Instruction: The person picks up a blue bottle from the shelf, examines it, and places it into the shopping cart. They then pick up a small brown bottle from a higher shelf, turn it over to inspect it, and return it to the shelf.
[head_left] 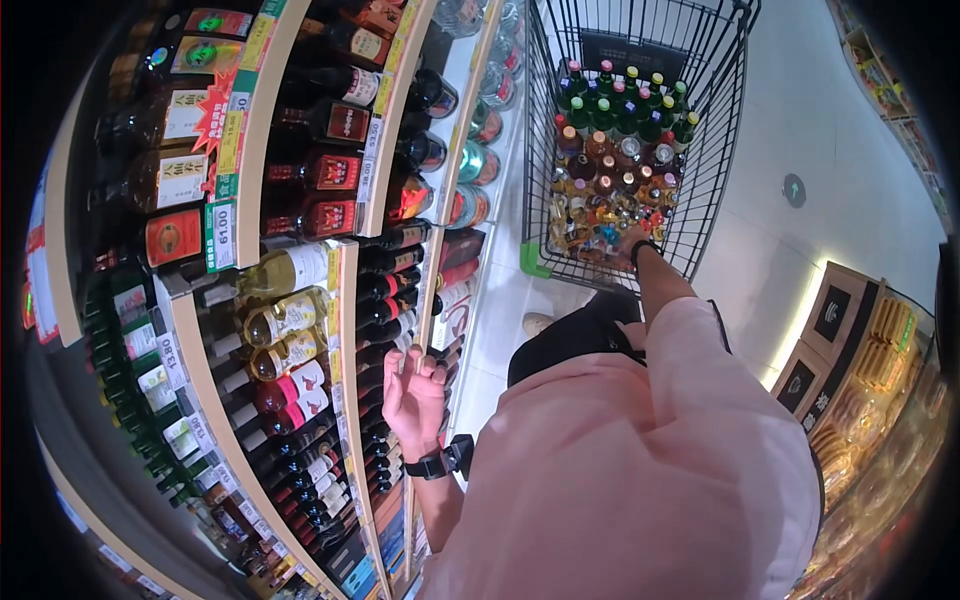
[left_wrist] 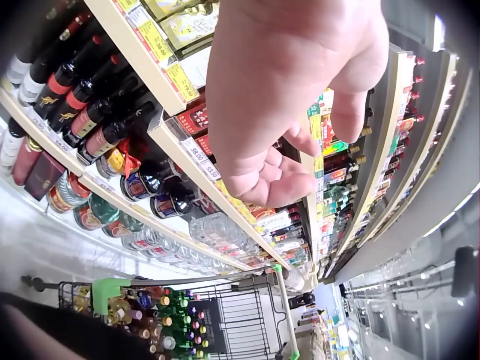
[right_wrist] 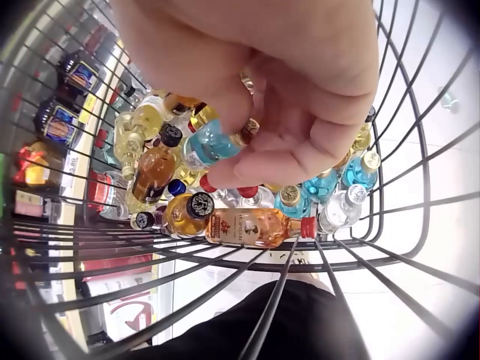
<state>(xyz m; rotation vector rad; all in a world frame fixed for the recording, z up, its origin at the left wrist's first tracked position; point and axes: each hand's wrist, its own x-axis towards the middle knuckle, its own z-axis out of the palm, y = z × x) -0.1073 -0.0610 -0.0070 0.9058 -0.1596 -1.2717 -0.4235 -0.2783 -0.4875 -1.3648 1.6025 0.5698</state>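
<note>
My right hand [head_left: 634, 240] reaches into the near end of a wire shopping cart [head_left: 533, 130]. In the right wrist view its thumb and fingers are curled about the capped neck of a small bottle of blue liquid [right_wrist: 212, 144], which tilts among other miniature bottles. Close below lies an orange bottle [right_wrist: 247, 227] with a red cap, on its side against the wire. A brown bottle [right_wrist: 155, 172] with a black cap leans to the left. My left hand [head_left: 413, 400] is raised beside the liquor shelves, fingers loosely bent, holding nothing.
Green bottles [head_left: 605, 115] with coloured caps stand upright deeper in the cart. Tall shelves of wine and liquor [head_left: 290, 320] run along the left, with price tags on their edges. At the right is a display of packaged goods [head_left: 890, 335]. Pale floor tiles [head_left: 780, 130] lie beyond the cart.
</note>
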